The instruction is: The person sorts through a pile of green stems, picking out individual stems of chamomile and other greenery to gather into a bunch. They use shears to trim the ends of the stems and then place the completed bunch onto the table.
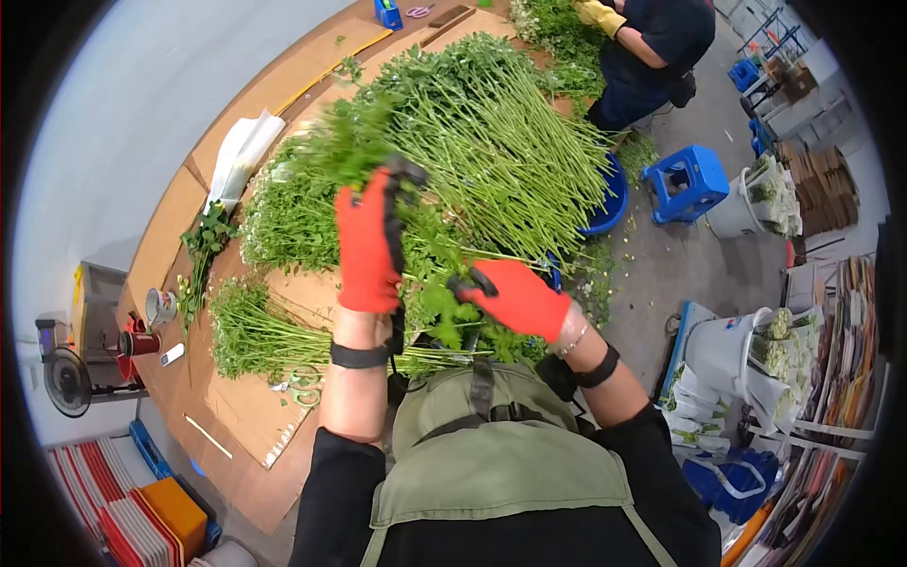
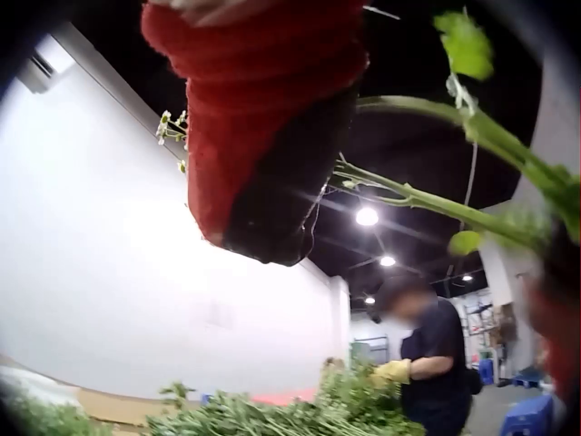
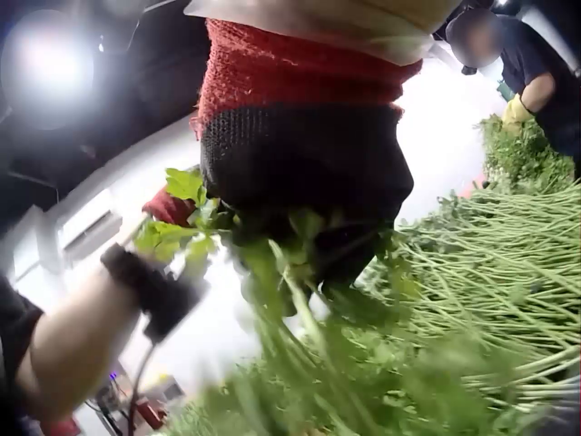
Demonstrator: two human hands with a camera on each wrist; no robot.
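My left hand [image 1: 370,241], in a red glove with black palm, grips leafy stems whose blurred tops [image 1: 345,142] stand beyond its fingers in the head view. Lower and to the right, my gloved right hand [image 1: 518,298] has its fingers curled round green stems; in the right wrist view leaves [image 3: 300,300] hang below that hand [image 3: 304,163]. Leafy stalks [image 1: 439,274] run between both hands. Under and beyond them lies a big pile of long-stemmed greens [image 1: 510,142], stem ends to the right. The left wrist view shows stems [image 2: 427,200] beside the left glove [image 2: 263,136].
Green-handled scissors [image 1: 304,386] and a smaller bunch [image 1: 250,331] lie on the table [image 1: 236,472] at left, near a white paper wrap [image 1: 241,156]. A blue stool [image 1: 685,184] and white buckets [image 1: 723,354] stand at right. Another person [image 1: 652,57] in yellow gloves works beyond the pile.
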